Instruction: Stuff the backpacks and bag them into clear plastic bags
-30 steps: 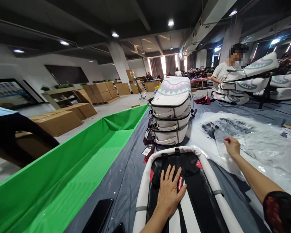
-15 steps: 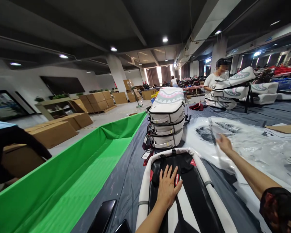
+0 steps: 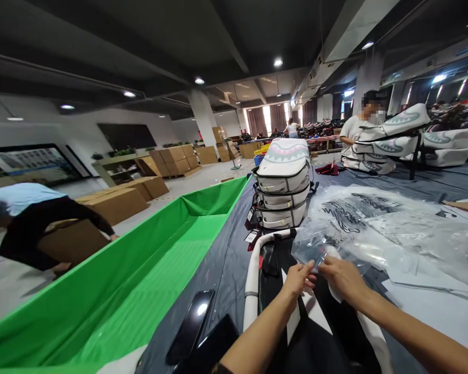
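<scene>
A clear plastic bag (image 3: pixel 337 221) with black print is pinched by my left hand (image 3: pixel 299 280) and my right hand (image 3: pixel 341 278), close together at its near edge. Both hands are above a black and white backpack (image 3: pixel 273 306) that lies flat on the table, its back panel up. The bag's far part reaches over a heap of clear plastic bags (image 3: pixel 417 228). Just beyond the backpack stands a stack of white backpacks (image 3: pixel 283 179) with a shark-mouth print and hanging tags.
Two dark phones, one a black phone (image 3: pixel 191 324), lie left of the backpack. A green fabric trough (image 3: pixel 159 270) runs along the table's left side. Beyond it a person (image 3: pixel 35 223) bends over a carton. Another person (image 3: pixel 354 127) stands behind more stacked backpacks (image 3: pixel 386 145).
My left hand has lifted off the backpack, and my right hand has come in from the plastic heap. Both now grip a bag over the backpack. The view has turned left.
</scene>
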`<state>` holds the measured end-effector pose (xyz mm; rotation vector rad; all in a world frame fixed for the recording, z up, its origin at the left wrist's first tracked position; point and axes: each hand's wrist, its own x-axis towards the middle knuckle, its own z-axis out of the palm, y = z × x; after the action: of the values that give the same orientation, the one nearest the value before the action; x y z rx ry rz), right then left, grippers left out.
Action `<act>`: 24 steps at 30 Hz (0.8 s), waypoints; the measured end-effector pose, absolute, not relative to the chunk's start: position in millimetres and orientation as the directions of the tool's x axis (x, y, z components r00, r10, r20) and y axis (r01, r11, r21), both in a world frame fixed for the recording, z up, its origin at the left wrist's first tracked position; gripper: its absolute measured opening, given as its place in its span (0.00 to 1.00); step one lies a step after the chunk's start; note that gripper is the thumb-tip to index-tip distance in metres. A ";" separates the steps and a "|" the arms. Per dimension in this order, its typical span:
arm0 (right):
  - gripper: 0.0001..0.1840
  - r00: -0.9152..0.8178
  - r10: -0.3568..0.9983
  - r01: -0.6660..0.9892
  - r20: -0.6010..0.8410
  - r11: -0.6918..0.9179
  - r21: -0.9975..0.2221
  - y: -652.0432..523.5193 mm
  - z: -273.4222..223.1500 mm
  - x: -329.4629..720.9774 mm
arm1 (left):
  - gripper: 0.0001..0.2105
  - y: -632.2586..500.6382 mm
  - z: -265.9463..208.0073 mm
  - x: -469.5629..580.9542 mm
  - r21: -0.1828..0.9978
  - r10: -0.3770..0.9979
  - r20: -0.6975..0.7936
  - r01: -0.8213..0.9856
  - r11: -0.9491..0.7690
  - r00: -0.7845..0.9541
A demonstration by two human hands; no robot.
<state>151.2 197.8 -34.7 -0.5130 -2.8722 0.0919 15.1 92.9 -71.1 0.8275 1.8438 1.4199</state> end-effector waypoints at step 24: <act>0.16 -0.373 0.794 0.093 0.481 0.547 -0.832 178.6 -43.4 199.8 | 0.23 83.2 -46.1 80.8 0.044 0.791 0.611 0.999 0.012 -0.037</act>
<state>199.8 178.6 -43.4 -0.7318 -1.8142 0.9051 80.8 83.2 -46.1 2.4156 2.4827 0.8846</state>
